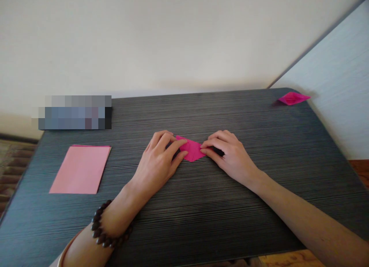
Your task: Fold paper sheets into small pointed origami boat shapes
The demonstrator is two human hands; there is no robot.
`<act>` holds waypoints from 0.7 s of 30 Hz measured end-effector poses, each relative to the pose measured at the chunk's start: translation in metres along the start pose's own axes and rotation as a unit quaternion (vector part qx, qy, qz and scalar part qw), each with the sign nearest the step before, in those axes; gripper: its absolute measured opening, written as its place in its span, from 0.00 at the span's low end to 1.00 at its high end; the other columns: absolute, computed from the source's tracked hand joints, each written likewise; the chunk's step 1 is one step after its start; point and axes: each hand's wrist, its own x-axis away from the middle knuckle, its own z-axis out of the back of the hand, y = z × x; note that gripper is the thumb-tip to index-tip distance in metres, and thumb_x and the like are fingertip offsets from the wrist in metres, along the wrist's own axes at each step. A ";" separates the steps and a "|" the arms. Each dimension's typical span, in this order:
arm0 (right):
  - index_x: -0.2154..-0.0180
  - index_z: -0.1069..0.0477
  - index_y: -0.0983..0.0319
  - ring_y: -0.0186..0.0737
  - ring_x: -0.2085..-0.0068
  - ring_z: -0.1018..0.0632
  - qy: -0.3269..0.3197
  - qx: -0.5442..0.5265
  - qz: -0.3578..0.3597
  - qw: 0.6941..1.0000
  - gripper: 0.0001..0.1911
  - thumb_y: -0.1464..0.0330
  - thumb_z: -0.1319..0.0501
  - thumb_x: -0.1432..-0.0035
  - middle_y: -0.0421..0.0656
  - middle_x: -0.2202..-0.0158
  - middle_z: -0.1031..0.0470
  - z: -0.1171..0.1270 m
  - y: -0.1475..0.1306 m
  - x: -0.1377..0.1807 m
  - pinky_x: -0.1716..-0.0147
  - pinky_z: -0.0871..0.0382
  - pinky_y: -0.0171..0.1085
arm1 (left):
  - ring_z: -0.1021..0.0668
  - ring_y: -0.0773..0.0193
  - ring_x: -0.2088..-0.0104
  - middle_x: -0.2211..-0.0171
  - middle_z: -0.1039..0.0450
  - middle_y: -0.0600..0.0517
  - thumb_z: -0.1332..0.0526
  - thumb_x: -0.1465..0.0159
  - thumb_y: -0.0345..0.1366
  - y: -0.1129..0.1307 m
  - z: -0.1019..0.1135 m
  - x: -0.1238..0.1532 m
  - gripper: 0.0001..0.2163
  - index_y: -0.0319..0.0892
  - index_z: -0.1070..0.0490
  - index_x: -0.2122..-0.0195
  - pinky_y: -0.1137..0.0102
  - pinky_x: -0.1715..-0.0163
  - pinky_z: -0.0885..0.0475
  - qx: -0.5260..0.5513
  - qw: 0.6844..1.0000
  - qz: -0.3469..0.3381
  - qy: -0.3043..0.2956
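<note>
A small folded piece of bright pink paper point(192, 149) is at the middle of the dark table, between my two hands. My left hand point(163, 153) pinches its left end between thumb and fingers, covering that end in part. With thumb and fingertips, my right hand point(229, 151) grips the paper's right end. Creases show across the visible middle of the paper. A beaded bracelet circles my left wrist.
On the left of the table point(178, 217) lies a stack of square pink paper sheets point(80, 169). Behind it stands a blurred-out object point(75, 113). A folded pink paper shape point(292, 98) rests at the far right corner. A pale wall rises behind the table.
</note>
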 end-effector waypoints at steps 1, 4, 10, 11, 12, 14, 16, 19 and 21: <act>0.63 0.27 0.58 0.39 0.62 0.29 0.004 0.007 0.001 1.000 0.07 0.65 0.43 0.38 0.41 0.64 0.27 0.000 0.000 0.000 0.60 0.38 0.40 | 0.33 0.55 0.50 0.56 0.32 0.46 0.42 0.36 0.37 0.000 0.000 0.000 0.13 0.41 0.30 0.51 0.58 0.49 0.32 0.002 1.000 0.001 -0.004; 0.62 0.27 0.59 0.39 0.62 0.29 0.010 0.024 -0.001 1.000 0.08 0.65 0.45 0.37 0.42 0.63 0.27 -0.002 -0.001 0.001 0.60 0.38 0.41 | 0.36 0.53 0.46 0.50 0.35 0.45 0.43 0.36 0.37 0.003 0.002 0.000 0.15 0.42 0.32 0.48 0.55 0.45 0.37 0.014 1.000 0.002 -0.023; 0.57 0.28 0.60 0.42 0.59 0.29 0.006 0.045 -0.006 0.999 0.13 0.60 0.42 0.40 0.45 0.59 0.29 -0.003 -0.003 0.002 0.59 0.36 0.43 | 0.34 0.56 0.49 0.53 0.33 0.46 0.42 0.37 0.36 0.009 0.000 -0.001 0.10 0.40 0.31 0.55 0.58 0.46 0.36 0.054 0.998 0.025 -0.031; 0.56 0.28 0.60 0.43 0.58 0.29 0.004 0.048 -0.005 0.999 0.15 0.59 0.42 0.40 0.45 0.58 0.30 -0.003 -0.003 0.002 0.59 0.36 0.43 | 0.33 0.56 0.50 0.54 0.33 0.46 0.42 0.37 0.36 0.009 0.000 -0.001 0.10 0.40 0.31 0.56 0.58 0.47 0.36 0.059 0.997 0.032 -0.031; 0.55 0.29 0.59 0.43 0.58 0.30 0.002 0.049 -0.005 0.999 0.15 0.59 0.41 0.41 0.45 0.58 0.30 -0.003 -0.003 0.002 0.58 0.36 0.43 | 0.33 0.56 0.51 0.54 0.33 0.46 0.42 0.37 0.37 0.008 0.000 -0.001 0.10 0.40 0.31 0.56 0.58 0.48 0.35 0.064 0.997 0.036 -0.031; 0.54 0.29 0.59 0.43 0.57 0.29 0.003 0.047 -0.010 0.999 0.15 0.59 0.42 0.41 0.45 0.58 0.31 -0.003 -0.002 0.001 0.58 0.36 0.44 | 0.33 0.56 0.51 0.55 0.33 0.46 0.41 0.37 0.38 0.007 -0.001 -0.001 0.10 0.41 0.31 0.56 0.57 0.48 0.35 0.072 0.996 0.040 -0.030; 0.53 0.29 0.58 0.43 0.57 0.29 0.001 0.040 -0.019 0.999 0.15 0.59 0.42 0.40 0.45 0.58 0.31 -0.002 -0.002 0.001 0.58 0.36 0.44 | 0.33 0.55 0.51 0.54 0.33 0.46 0.42 0.36 0.37 0.006 -0.002 0.000 0.10 0.42 0.32 0.55 0.56 0.49 0.35 0.074 0.996 0.041 -0.026; 0.54 0.29 0.57 0.43 0.57 0.29 -0.010 0.029 -0.027 0.999 0.15 0.60 0.41 0.40 0.45 0.58 0.30 -0.001 -0.001 0.000 0.58 0.35 0.44 | 0.33 0.56 0.51 0.54 0.33 0.46 0.43 0.36 0.36 0.005 -0.003 0.000 0.09 0.41 0.31 0.55 0.56 0.49 0.35 0.072 0.996 0.048 -0.019; 0.54 0.28 0.56 0.44 0.57 0.29 -0.011 0.024 -0.024 0.999 0.14 0.59 0.41 0.41 0.45 0.58 0.30 -0.001 -0.001 0.000 0.58 0.35 0.45 | 0.32 0.56 0.51 0.55 0.32 0.46 0.42 0.36 0.35 0.004 -0.003 0.000 0.08 0.41 0.31 0.57 0.56 0.49 0.35 0.083 0.995 0.048 -0.012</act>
